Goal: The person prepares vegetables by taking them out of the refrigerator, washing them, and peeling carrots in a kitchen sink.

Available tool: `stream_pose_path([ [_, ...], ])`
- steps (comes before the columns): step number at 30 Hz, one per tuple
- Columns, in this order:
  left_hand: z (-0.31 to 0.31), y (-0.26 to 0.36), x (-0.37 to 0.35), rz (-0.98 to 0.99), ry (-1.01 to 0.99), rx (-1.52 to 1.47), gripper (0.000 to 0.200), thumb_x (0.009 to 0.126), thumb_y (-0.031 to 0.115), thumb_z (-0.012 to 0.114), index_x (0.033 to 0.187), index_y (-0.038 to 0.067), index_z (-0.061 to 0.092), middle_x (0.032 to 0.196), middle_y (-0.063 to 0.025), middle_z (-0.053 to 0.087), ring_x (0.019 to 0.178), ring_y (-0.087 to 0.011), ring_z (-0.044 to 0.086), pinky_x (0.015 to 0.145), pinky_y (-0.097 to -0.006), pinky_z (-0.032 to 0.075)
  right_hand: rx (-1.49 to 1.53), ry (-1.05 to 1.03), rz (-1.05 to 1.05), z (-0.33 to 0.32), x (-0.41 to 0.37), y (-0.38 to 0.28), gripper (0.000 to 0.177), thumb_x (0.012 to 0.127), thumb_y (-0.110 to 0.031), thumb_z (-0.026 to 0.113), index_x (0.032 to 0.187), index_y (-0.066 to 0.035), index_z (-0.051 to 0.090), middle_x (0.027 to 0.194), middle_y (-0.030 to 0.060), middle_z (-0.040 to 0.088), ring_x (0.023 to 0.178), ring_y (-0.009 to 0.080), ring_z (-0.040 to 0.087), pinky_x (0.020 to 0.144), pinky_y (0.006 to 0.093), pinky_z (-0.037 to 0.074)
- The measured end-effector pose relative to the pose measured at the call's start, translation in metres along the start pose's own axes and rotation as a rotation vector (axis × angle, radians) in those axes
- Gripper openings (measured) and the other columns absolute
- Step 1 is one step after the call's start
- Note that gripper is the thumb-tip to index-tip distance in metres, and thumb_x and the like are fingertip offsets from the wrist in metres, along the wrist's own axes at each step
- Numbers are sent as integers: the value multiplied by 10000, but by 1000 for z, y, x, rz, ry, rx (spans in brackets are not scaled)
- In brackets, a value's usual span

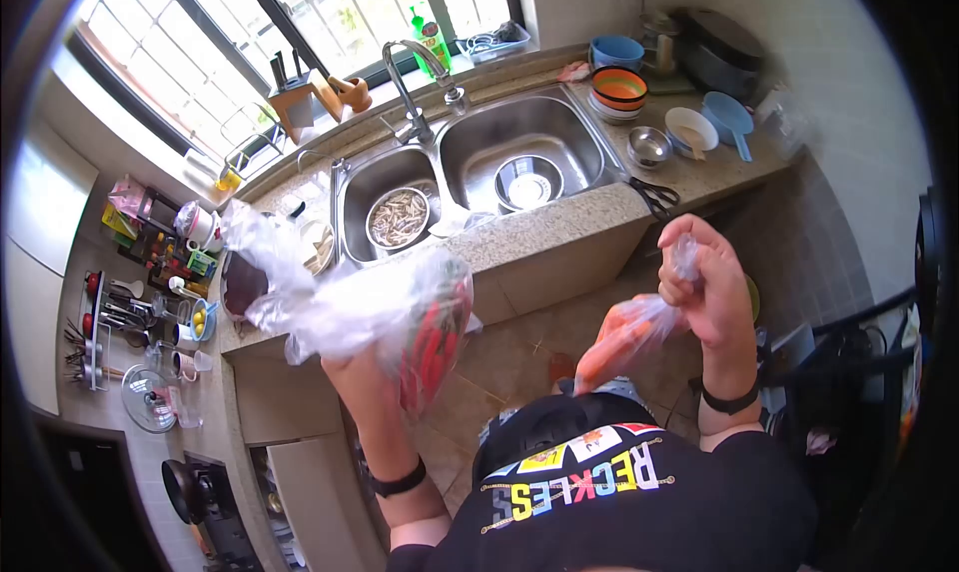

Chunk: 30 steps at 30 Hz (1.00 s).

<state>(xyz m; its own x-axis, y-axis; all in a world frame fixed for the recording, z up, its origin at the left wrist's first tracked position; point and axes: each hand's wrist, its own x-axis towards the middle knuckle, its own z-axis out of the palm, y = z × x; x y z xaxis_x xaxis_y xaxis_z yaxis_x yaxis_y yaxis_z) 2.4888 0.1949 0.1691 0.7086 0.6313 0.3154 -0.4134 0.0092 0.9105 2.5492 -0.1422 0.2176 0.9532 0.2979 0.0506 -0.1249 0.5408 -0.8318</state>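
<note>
A clear plastic bag with long red peppers (437, 344) hangs at my left hand (352, 364), whose fingers are mostly hidden behind the crumpled plastic. My right hand (704, 272) is closed round the twisted neck of another clear bag, which holds orange carrots (624, 340). Both bags are in the air in front of my body, apart from each other. Beyond them is a double steel sink (589, 137). A round colander of small, pale brownish pieces (400, 217) sits in its left basin, and a metal bowl (529, 182) in the right one.
Black scissors (654, 197) lie at the counter's edge, near stacked bowls (618, 90), a steel bowl (649, 146) and a blue strainer (727, 119). A faucet (409, 92) rises behind the sink. Utensils and a glass lid (149, 399) are at left, a knife block (294, 107) by the window.
</note>
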Motion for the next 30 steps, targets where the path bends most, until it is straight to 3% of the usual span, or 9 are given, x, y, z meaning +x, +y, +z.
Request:
stream_pose_path([
  [1,9,-9,20,-57,18,-32,509,704,-161,487,1203,-68,447,1149,-184,536,1036,-279,556,899,-400,463,-2,16,-16,3,21,-3,181,816,-82,422,935,7,525,589,-20,396,478,36,316,422,193,231],
  [4,25,-39,72,-292,53,-214,451,791,-106,469,1235,-44,415,1196,-200,509,1065,-318,541,911,-444,458,-17,0,-21,0,74,-6,190,820,-84,416,949,10,519,591,-19,393,481,39,315,434,194,238],
  [9,47,-91,155,-548,-51,-417,391,857,-13,482,1242,-28,415,1213,-186,504,1078,-326,529,924,-463,445,-32,118,-135,-8,144,3,196,834,-97,411,959,13,514,597,-17,391,495,40,307,451,193,248],
  [11,55,-103,186,-782,-81,-630,389,888,59,478,1262,-7,392,1217,-194,498,1084,-332,523,931,-478,435,-38,129,-158,-5,161,3,207,839,-102,404,973,15,511,600,-14,391,496,41,304,450,192,248],
  [15,58,-148,242,-912,-195,-692,397,909,134,469,1269,-3,376,1219,-196,496,1095,-334,514,944,-497,418,-15,192,-201,-1,195,9,211,838,-100,404,978,17,510,596,-10,390,492,43,306,450,194,246],
  [17,56,-165,269,-1072,-207,-773,400,910,164,469,1260,-10,382,1219,-197,495,1100,-337,509,949,-509,409,-29,233,-214,5,208,10,203,837,-95,408,967,15,517,590,-12,392,485,43,299,450,190,241],
  [26,68,-191,311,-1258,-149,-903,471,912,263,464,1290,3,357,1259,-203,465,1157,-364,458,986,-549,339,-4,282,-72,1,248,27,207,827,-86,408,962,15,529,585,-19,402,490,34,312,449,195,245],
  [30,64,-198,312,-1209,-151,-911,474,910,266,464,1294,9,358,1268,-194,462,1160,-358,458,989,-548,335,-22,254,-43,-5,269,28,209,816,-70,400,952,17,534,589,-23,406,494,33,311,453,192,247],
])
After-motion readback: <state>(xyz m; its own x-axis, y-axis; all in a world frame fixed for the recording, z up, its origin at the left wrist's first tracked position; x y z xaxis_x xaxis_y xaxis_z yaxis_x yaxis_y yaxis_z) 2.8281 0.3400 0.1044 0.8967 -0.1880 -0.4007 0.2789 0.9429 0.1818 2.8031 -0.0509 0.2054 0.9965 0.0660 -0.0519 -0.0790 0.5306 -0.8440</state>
